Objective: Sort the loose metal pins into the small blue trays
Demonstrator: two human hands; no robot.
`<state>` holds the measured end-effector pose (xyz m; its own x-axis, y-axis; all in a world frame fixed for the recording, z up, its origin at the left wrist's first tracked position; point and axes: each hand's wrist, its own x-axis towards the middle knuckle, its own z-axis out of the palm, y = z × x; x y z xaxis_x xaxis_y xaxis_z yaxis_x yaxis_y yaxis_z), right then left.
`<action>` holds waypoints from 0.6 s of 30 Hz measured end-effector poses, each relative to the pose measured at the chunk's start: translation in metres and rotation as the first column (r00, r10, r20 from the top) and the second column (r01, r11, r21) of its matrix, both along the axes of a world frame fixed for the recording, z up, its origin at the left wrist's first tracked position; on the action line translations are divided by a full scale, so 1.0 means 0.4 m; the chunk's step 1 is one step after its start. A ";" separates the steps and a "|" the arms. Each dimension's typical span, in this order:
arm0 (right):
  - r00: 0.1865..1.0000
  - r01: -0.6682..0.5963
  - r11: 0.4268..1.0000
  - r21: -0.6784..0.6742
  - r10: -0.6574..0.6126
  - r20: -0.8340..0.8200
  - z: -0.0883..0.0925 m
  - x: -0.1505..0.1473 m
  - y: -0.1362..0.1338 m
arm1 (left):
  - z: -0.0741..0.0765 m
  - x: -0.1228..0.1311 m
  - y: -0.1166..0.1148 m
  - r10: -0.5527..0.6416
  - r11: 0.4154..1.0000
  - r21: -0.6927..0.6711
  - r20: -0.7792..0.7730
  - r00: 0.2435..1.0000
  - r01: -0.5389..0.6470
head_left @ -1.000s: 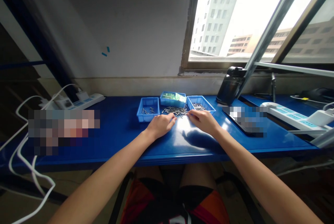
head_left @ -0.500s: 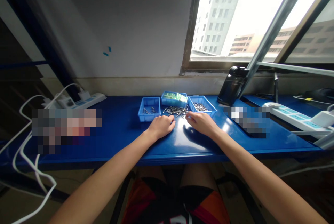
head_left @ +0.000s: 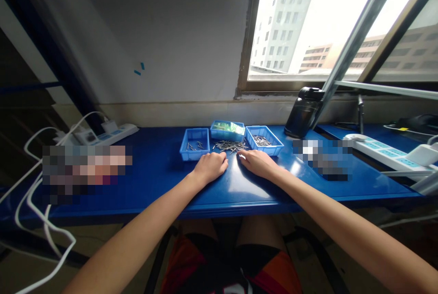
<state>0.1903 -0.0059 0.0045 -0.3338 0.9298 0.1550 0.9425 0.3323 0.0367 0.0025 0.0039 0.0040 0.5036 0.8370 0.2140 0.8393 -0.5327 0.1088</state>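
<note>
Your right hand (head_left: 257, 161) has shifted toward your left hand (head_left: 210, 166); both can work the metal pile (head_left: 229, 145) from nearside; neither grip is discernible.

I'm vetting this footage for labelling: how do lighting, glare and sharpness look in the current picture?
Head view: the window is partly blown out to white, while the wall is dim; head view: glare lies on the blue table, below the picture's middle; head view: the piled metal pieces are too small to separate.

From the head (our only view), we look forward and down across the nearby table (head_left: 150, 175) toward the wall (head_left: 188, 43).
</note>
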 end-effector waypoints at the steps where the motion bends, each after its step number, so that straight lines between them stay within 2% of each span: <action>1: 1.000 -0.001 1.000 -0.009 0.001 0.013 0.001 -0.001 0.002 | 0.000 0.002 0.000 0.007 1.000 0.000 -0.004 1.000 -0.007; 11: 0.995 -0.091 0.995 -0.037 0.092 0.046 0.015 0.010 0.026 | 0.011 0.058 0.031 0.080 0.997 0.004 -0.088 0.993 -0.080; 18: 1.000 -0.015 1.000 0.000 0.015 -0.025 -0.003 0.009 0.016 | -0.002 0.102 0.042 0.091 0.996 0.020 -0.057 0.994 -0.090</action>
<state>0.1938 0.0006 0.0034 -0.3438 0.9248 0.1631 0.9380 0.3464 0.0131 0.0433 0.0206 0.0031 0.4382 0.8761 0.2012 0.8885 -0.4560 0.0503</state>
